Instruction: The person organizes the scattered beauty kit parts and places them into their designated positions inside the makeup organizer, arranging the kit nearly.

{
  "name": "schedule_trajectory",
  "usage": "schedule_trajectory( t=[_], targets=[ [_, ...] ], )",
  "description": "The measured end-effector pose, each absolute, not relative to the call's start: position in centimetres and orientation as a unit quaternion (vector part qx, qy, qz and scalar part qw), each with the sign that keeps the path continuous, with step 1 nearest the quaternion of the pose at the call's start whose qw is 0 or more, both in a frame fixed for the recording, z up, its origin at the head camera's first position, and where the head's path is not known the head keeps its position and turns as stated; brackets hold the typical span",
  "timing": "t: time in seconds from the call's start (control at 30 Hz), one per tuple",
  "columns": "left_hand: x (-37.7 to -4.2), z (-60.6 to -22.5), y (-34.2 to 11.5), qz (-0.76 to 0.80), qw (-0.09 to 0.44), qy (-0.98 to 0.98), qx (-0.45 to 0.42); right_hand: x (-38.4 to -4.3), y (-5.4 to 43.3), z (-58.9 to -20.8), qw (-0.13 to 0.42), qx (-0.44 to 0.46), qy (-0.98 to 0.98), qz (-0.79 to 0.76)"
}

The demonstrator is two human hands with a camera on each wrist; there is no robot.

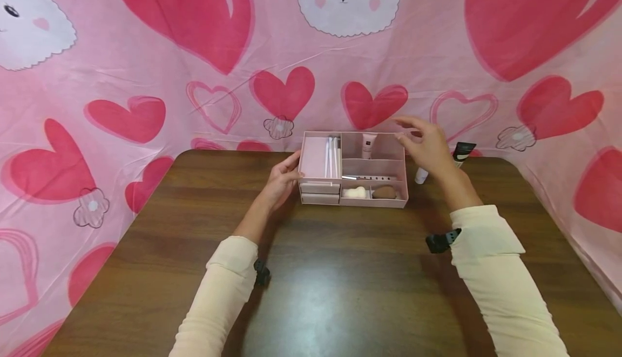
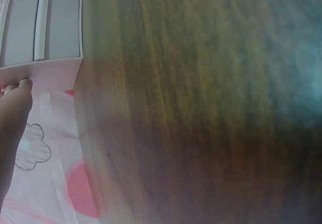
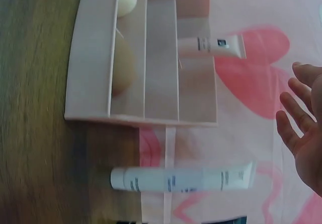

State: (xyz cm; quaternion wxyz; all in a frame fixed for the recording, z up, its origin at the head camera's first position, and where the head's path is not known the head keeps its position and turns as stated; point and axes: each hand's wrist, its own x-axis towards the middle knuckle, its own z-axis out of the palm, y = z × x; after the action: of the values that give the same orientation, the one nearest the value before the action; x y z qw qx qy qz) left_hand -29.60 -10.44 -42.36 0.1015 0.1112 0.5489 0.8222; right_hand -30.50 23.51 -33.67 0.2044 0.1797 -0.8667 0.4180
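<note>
A pink desk organizer (image 1: 373, 203) stands near the table's back edge. My left hand (image 1: 281, 181) touches its left side wall, fingers along the side and thumb by the front corner; the left wrist view shows the fingertips against the wall. My right hand (image 1: 427, 143) is raised above the organizer's back right corner, fingers spread and holding nothing. A small pink tube (image 1: 368, 145) stands in the back compartment. Slim pale sticks (image 1: 332, 157) lie on the left top section. A cream sponge (image 1: 355, 192) and a brown sponge (image 1: 385, 192) sit in front compartments.
A white tube (image 3: 181, 179) stands on the table right of the organizer, beside a black-capped tube (image 1: 464, 152) partly behind my right hand. Two drawers (image 1: 319, 194) face forward at the organizer's left. A pink heart-print cloth (image 1: 272, 38) hangs behind the brown wooden table (image 1: 311, 270).
</note>
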Motion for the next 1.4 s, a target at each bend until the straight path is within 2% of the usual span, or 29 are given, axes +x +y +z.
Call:
schedule_trajectory(
  t=[0.5,0.87,1.4],
  targets=[
    [-29.6,-42.3,-10.6,0.819,0.101,0.554,0.111,-29.6,29.3,-32.6,0.291,0.127,-0.865,0.388],
    [-29.7,-42.4,-10.5,0.818,0.103,0.555,0.111,-29.5,32.7,-33.9,0.268,0.061,-0.870,0.409],
    [-29.5,-42.2,-10.5,0.818,0.106,0.555,0.113,-29.9,36.0,-37.2,0.203,0.002,-0.865,0.458]
  ],
)
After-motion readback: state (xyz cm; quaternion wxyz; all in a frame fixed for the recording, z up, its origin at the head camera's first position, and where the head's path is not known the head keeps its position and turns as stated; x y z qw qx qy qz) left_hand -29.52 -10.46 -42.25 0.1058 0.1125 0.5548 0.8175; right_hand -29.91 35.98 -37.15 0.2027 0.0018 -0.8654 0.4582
